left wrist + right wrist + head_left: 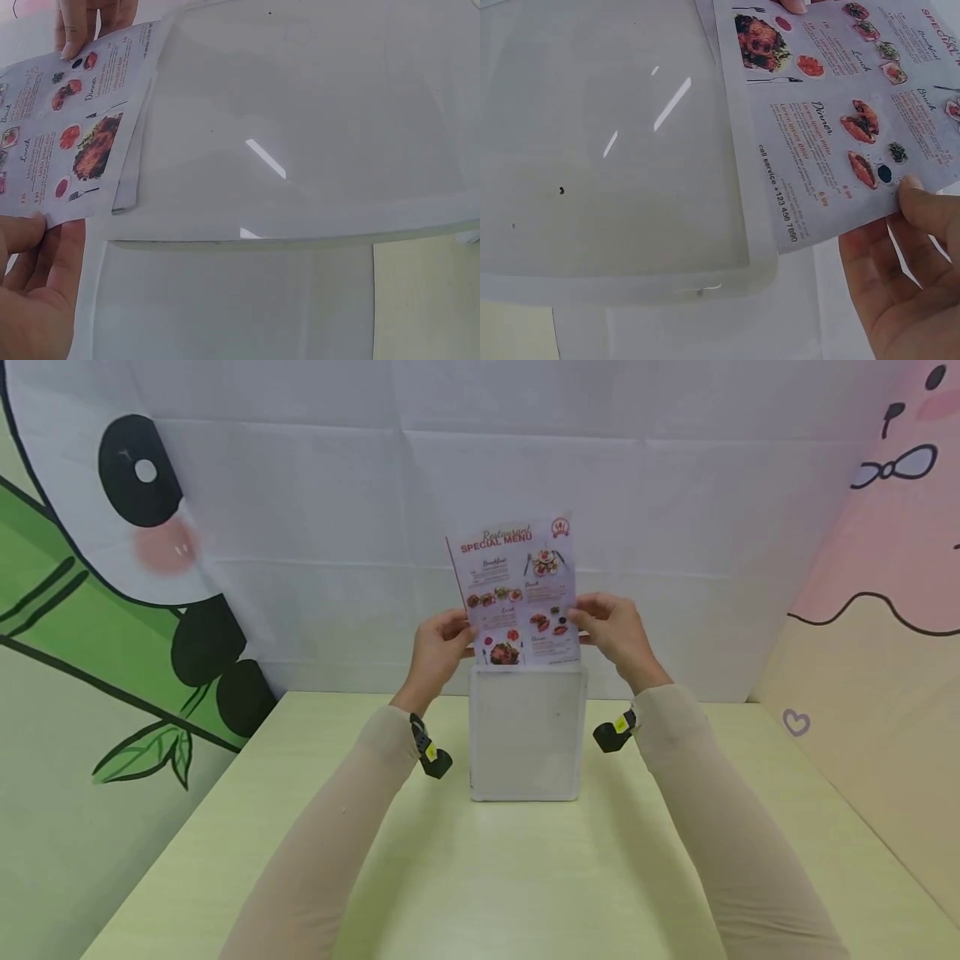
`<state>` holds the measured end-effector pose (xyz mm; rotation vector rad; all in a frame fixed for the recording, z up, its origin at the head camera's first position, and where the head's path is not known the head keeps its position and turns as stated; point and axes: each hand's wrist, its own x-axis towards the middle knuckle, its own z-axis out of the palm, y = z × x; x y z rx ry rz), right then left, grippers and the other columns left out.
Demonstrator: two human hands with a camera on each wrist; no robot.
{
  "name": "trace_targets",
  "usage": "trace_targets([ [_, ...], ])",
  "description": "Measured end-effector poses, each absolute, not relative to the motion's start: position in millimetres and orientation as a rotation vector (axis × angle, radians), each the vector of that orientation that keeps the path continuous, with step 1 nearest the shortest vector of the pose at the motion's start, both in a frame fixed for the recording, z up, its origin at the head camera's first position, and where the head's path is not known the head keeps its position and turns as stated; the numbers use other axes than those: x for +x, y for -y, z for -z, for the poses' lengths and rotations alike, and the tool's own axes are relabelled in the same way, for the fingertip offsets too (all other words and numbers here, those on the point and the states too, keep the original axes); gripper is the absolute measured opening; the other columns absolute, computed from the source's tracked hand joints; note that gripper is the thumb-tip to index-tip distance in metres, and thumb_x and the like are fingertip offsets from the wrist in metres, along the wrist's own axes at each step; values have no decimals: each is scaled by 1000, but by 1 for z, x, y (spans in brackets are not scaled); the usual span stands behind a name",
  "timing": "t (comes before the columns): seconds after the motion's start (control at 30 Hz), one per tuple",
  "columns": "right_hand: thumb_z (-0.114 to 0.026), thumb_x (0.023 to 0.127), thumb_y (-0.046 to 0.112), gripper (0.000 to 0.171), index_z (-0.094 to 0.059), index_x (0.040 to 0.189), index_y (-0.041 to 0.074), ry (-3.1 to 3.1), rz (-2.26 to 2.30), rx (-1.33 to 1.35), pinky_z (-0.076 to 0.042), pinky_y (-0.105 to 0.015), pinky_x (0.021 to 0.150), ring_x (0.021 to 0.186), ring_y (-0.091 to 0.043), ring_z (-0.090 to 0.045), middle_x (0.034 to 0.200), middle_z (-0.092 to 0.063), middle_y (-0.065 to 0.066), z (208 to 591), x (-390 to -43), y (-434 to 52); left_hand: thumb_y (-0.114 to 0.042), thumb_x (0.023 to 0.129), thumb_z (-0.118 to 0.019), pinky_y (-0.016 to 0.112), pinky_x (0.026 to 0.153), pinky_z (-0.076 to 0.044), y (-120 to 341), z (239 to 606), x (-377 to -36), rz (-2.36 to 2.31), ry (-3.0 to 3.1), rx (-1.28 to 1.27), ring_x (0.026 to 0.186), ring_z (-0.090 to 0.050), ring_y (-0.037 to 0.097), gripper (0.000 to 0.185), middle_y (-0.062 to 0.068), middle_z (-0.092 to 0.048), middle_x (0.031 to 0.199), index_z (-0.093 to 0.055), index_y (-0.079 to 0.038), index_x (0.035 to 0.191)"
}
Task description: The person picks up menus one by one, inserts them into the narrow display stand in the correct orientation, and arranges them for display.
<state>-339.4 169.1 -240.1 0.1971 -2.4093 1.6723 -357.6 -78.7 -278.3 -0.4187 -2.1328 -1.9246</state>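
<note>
Pale green tabletop [525, 877], clear acrylic sign holder [527, 735] standing upright on it, restaurant menu sheet [519, 589] held above the holder's top edge, left hand [438, 647] pinching its left edge, right hand [615, 628] pinching its right edge

— Where do we find the stand [525, 735]?
— On the table [480, 877], midway across, well in front of the backdrop [480, 485] hanging behind the table's far edge.
— And the menu sheet [519, 589]?
— Directly above the stand, its lower edge at the stand's top rim. We see the left hand [438, 652] at its left edge, the right hand [617, 631] at its right edge.
</note>
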Motion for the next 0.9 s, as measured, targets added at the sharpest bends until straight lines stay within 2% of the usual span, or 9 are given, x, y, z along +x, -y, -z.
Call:
trace_targets([
  [0.13,-58,96,18,31,-61,123,3,2431,-1671,202,-55,-35,90,106,-24,-63,123,-63,-15,242,-339,-169,-6,94,-60,36,82,-58,81,279,-357,1894,2165,-414,92,-66,22,25,21,-65,112,-63,0,118],
  [0.3,-57,97,18,31,-60,124,2,2459,-1676,203,-54,-36,91,106,-25,-63,124,-63,-15,244,-338,-169,-7,94,-60,43,87,-56,82,280,-354,1880,2191,-415,96,-65,27,27,22,-65,113,-63,0,120],
  [0.57,-56,98,19,32,-58,125,2,2496,-1674,195,-53,-37,94,108,-27,-62,125,-62,-16,251,-337,-172,-5,94,-59,30,80,-58,82,283,-354,1861,2236,-427,98,-66,28,27,21,-65,113,-62,-1,120],
  [0.9,-55,98,18,32,-56,125,0,2510,-1705,179,-47,-38,102,115,-29,-59,126,-59,-18,258,-337,-176,-4,93,-60,29,79,-58,79,286,-355,1810,2266,-455,95,-66,26,25,21,-67,111,-63,1,118],
])
